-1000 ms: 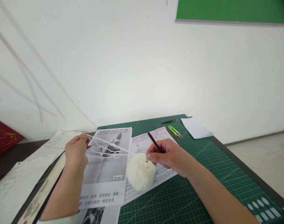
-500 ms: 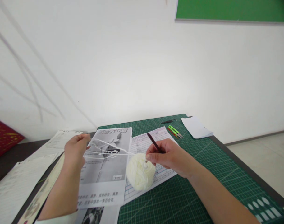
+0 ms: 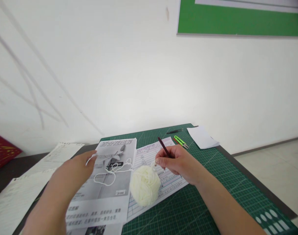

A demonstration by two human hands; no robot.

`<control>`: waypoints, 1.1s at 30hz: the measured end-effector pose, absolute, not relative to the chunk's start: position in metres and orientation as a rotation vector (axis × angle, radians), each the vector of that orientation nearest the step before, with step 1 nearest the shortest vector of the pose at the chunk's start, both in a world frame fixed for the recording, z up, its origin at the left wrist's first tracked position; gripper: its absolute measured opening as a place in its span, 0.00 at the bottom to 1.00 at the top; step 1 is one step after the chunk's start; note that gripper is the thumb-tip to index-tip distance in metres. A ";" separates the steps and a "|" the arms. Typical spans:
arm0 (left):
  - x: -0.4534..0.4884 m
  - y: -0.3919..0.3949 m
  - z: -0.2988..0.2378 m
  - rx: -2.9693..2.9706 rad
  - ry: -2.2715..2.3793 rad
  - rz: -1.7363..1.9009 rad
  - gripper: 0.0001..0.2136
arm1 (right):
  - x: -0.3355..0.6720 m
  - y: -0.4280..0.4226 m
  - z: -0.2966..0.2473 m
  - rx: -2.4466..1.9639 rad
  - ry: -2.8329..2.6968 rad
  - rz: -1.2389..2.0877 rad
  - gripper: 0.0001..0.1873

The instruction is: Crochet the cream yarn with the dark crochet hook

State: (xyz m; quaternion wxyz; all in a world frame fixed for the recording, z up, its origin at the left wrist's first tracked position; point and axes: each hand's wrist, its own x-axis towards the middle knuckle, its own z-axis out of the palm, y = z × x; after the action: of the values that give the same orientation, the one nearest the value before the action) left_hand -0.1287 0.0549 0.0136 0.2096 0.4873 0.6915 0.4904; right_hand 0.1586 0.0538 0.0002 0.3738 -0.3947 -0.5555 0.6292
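Note:
At the left, my left hand [image 3: 77,168] is closed over the printed sheet, with a short bit of white yarn [image 3: 90,159] at its fingertips. My right hand [image 3: 175,160] grips a slim dark-brown crochet hook [image 3: 163,146] like a pen, its handle pointing up and left. A little pale yarn shows by its thumb; the hook's tip is hard to make out. Just below and left of that hand sits a cream yarn ball [image 3: 144,187]. Loose yarn [image 3: 110,184] curls across the printed flower sheet [image 3: 95,211] between both hands.
A lined handwritten sheet [image 3: 170,184] lies under the ball on the green cutting mat [image 3: 212,182]. Green thread snips [image 3: 180,141], dark tweezers [image 3: 173,131] and white paper [image 3: 203,138] lie farther back. Notebook pages [image 3: 19,192] and a red panel [image 3: 4,151] are at the left.
My left hand has come down and nearer; the yarn stretched between the hands has gone slack onto the printed sheet. My right hand keeps the hook almost in place.

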 end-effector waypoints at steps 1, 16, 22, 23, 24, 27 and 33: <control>-0.127 0.054 0.016 1.387 1.930 1.363 0.06 | 0.159 0.053 0.001 -0.999 -1.421 1.621 0.03; -0.006 0.033 0.008 0.753 0.502 0.997 0.18 | 0.154 0.043 -0.001 -0.816 -1.346 1.829 0.07; -0.039 0.042 0.012 0.565 0.381 1.123 0.13 | 0.157 0.046 -0.003 -0.782 -1.287 1.860 0.08; -0.043 0.042 0.015 0.569 0.367 1.161 0.12 | 0.157 0.046 -0.004 -0.774 -1.298 1.865 0.08; -0.044 0.041 0.018 0.584 0.370 1.214 0.12 | 0.157 0.046 -0.004 -0.773 -1.311 1.869 0.08; -0.037 0.036 0.030 0.701 0.496 1.470 0.15 | 0.156 0.046 -0.006 -0.809 -1.342 1.856 0.08; -0.012 0.034 0.035 1.776 0.970 1.416 0.15 | 0.154 0.045 -0.003 -0.819 -1.336 1.804 0.09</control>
State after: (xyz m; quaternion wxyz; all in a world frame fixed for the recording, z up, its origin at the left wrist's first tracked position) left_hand -0.0121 0.0336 0.0349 0.3293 0.6790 0.3709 0.5413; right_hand 0.1543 0.0452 -0.0035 0.3672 -0.3190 -0.5199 0.7022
